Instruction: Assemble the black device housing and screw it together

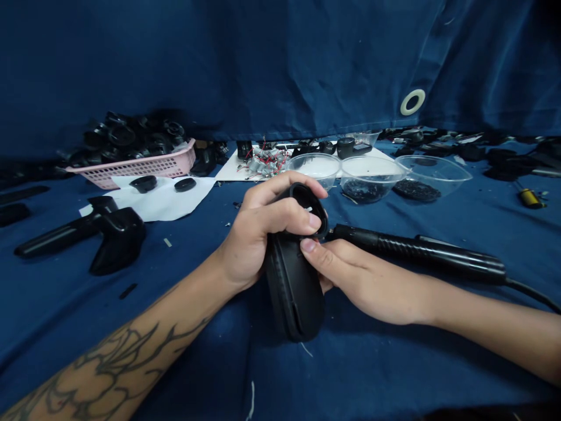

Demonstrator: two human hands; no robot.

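Observation:
A black plastic housing [302, 286] with a rounded body and a hollow, open upper end stands tilted in front of me. My left hand [267, 228] is wrapped around the upper end, its thumb at the rim of the opening and a finger over the far side. Inside the opening a small white bit shows. Below the rim, my right hand [355, 275] presses its thumb against the housing's right side; its other fingers are mostly hidden behind. A black electric screwdriver [421, 251] with a cord lies just behind my right hand.
At the left lie a black pistol-shaped casing [114, 234] and a white sheet [175, 202] with black caps. Behind it a pink basket [140, 169] holds black parts. Small wired motors [267, 161], clear plastic bowls [372, 175] and a yellow-handled tool [530, 197] sit farther back.

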